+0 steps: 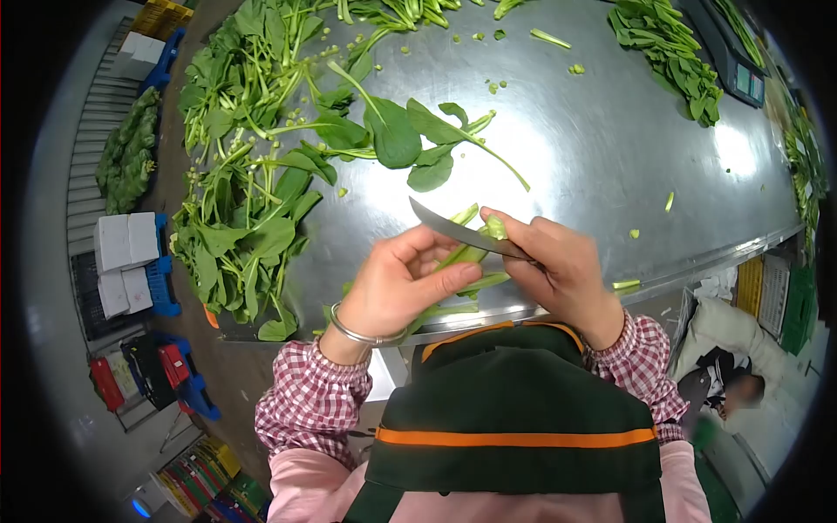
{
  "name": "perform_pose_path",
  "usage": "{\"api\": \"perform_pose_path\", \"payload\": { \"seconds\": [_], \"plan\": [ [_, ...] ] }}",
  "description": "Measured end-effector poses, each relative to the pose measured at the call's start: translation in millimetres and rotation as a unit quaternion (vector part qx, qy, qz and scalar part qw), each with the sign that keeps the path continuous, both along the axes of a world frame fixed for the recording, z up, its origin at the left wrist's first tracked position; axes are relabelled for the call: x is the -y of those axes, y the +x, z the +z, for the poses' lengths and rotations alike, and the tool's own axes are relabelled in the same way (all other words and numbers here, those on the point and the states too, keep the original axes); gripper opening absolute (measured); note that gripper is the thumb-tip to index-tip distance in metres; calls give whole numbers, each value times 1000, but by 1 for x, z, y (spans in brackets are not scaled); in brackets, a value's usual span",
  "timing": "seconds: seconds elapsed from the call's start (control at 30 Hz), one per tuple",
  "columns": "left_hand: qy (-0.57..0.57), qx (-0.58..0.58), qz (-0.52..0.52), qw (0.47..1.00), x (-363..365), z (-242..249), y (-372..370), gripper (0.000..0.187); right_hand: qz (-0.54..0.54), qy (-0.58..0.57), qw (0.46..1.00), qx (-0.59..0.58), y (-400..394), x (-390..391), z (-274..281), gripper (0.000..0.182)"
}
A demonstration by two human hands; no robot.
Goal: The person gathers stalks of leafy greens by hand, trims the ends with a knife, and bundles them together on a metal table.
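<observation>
My left hand (392,281) is closed around the pale stems of some leafy greens (462,255), just above the near edge of the metal table. In my right hand (562,266) is a knife (458,230), its curved blade pointing left across the stems. A light green cut end (494,228) sits at the blade beside my right thumb and fingers. Beyond my hands, loose leafy stalks (397,135) lie on the table. The leaf ends of the held greens are mostly hidden by my left hand.
A large heap of leafy greens (253,235) covers the table's left side. At the far right, a bundle of greens (671,57) lies beside a weighing scale (739,74). Small trimmings are scattered over the metal tabletop (575,131). Another person (737,392) is at the lower right.
</observation>
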State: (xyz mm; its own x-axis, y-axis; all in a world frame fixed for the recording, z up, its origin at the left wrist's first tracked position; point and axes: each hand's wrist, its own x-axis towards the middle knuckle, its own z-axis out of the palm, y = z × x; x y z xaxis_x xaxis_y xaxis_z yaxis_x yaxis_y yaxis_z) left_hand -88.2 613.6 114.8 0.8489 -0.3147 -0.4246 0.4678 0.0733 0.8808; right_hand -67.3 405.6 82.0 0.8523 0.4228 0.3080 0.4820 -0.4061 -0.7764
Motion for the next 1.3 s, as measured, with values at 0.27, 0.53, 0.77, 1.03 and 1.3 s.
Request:
{"api": "perform_pose_path", "payload": {
  "seconds": [0.27, 0.53, 0.77, 1.03, 1.3],
  "plan": [
    [141, 140, -23, 980, -9, 0, -2, 24, 30, 142, 906, -398, 1, -15, 17, 30],
    [460, 342, -131, 809, -32, 35, 22, 28, -29, 4, 950, -311, 2, -11, 4, 18],
    [471, 374, -190, 776, -31, 32, 33, 11, 50, -110, 981, -153, 6, 6, -2, 20],
    [295, 374, -158, 865, -4, 30, 22, 22, 91, 70, 931, -347, 10, -10, 21, 22],
    [454, 397, -162, 781, -11, 45, 14, 71, -32, 286, 810, -510, 2, -16, 24, 21]
  ]
}}
